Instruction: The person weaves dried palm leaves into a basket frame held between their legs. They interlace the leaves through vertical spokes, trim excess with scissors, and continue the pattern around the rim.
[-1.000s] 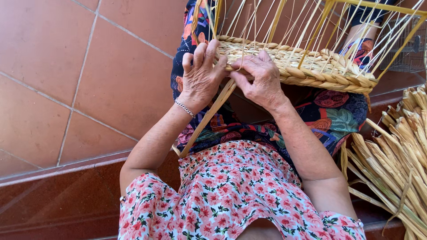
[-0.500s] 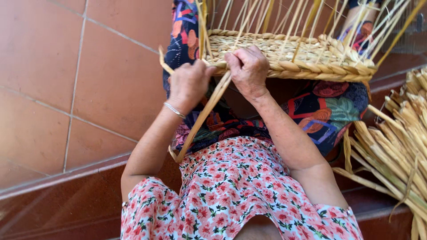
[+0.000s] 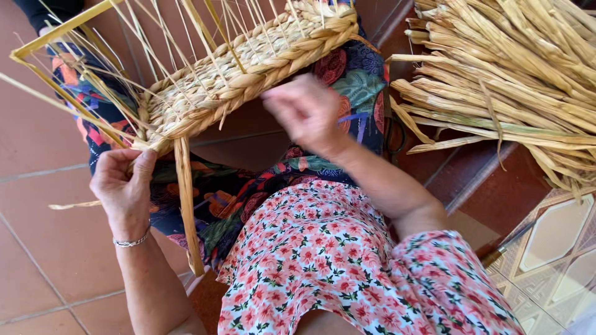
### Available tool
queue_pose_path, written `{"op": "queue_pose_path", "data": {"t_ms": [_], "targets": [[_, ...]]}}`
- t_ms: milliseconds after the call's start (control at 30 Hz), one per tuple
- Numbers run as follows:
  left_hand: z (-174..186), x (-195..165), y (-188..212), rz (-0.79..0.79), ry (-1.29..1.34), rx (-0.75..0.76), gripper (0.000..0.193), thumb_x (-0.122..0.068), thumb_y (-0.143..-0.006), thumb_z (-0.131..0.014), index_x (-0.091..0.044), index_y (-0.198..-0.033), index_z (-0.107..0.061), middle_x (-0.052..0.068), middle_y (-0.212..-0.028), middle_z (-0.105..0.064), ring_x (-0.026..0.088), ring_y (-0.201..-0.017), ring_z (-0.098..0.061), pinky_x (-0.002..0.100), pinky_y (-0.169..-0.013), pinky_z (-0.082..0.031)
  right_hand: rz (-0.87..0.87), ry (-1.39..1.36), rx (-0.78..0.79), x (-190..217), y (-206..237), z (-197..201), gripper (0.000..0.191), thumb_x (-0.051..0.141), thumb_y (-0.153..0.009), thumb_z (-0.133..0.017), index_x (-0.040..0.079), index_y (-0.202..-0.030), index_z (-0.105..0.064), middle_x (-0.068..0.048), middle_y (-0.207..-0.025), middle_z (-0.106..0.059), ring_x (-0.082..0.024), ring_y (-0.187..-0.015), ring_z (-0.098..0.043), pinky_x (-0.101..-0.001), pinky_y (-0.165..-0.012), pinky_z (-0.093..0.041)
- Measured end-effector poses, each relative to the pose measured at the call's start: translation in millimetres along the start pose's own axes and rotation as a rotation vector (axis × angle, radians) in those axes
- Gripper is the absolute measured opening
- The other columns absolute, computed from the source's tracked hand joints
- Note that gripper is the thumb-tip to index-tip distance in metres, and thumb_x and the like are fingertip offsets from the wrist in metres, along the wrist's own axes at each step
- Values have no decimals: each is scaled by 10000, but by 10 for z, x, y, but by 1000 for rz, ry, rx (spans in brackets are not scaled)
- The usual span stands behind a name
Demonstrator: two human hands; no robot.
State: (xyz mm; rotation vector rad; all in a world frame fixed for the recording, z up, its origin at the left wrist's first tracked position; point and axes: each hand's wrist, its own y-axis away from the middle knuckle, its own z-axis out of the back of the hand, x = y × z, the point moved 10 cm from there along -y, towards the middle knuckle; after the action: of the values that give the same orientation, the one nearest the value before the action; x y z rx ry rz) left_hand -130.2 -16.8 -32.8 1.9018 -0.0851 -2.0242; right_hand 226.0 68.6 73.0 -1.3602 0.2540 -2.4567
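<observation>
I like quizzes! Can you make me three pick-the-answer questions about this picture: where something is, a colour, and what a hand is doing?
1. Where is the straw pile?
A. lower left
B. upper right
C. on the lap

2. What colour is the bracelet?
A. silver
B. red
C. green

3. What is the left hand doing?
A. hanging free
B. lying flat on the floor
C. gripping the basket

Answers: B, the pile fills the upper right corner; A, the wrist chain shines silver; C, its fingers close on the basket's corner.

Home patio: terracotta floor tiles, straw bundle, patterned tiles.
</observation>
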Motion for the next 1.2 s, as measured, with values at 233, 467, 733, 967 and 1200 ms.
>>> {"op": "queue_pose_path", "data": {"t_ms": [233, 467, 733, 967, 1200], "targets": [[52, -189, -52, -108, -195, -50, 241, -54, -1072, -839, 25, -1061, -611, 31, -981, -690, 37, -882, -647, 186, -860, -541, -44, 965, 8, -1233, 73, 1463, 105, 100, -1018, -711, 143, -1084, -782, -33, -1042, -765, -238, -1004, -592, -391, -865, -462], [-267, -1057, 107, -378, -960, -124, 272, -165, -1003, -902, -33, -1081, -677, 75, -1000, -689, 277, -1006, -636, 432, -958, -487, -14, 1115, 159, -1598, -6, 1517, 105, 230, -1027, -756, 193, -929, -752, 8, -801, -691, -198, -946, -576, -458, -928, -455], [-851, -1488, 254, -491, -615, -22, 126, -74, -1019, -777, -74, -1122, -703, 84, -1049, -702, 206, -959, -662, 356, -901, -525, -221, -25, -261, -1113, -265, 2050, 48, 24, -1108, -661, 51, -1097, -699, -119, -970, -723, -149, -795, -699, -282, -650, -562], [-2295, -488, 620, 272, 473, 826, 591, -445, -1097, -286, -26, -1449, -510, 108, -1157, -746, 208, -1092, -732, 342, -1018, -568, -11, -400, 364, 636, 354, 572, 193, 37, -854, -798, 83, -1006, -689, -121, -1011, -743, -222, -873, -734, -327, -785, -595], [-1440, -610, 49, 166, 912, 314, 514, -286, -1125, -517, 0, -1532, -387, 102, -1054, -640, 160, -852, -634, 352, -827, -576, 83, -391, 933, 775, 726, -675, 144, 24, -826, -760, 43, -947, -684, -97, -935, -754, -267, -853, -755, -365, -757, -597]]}}
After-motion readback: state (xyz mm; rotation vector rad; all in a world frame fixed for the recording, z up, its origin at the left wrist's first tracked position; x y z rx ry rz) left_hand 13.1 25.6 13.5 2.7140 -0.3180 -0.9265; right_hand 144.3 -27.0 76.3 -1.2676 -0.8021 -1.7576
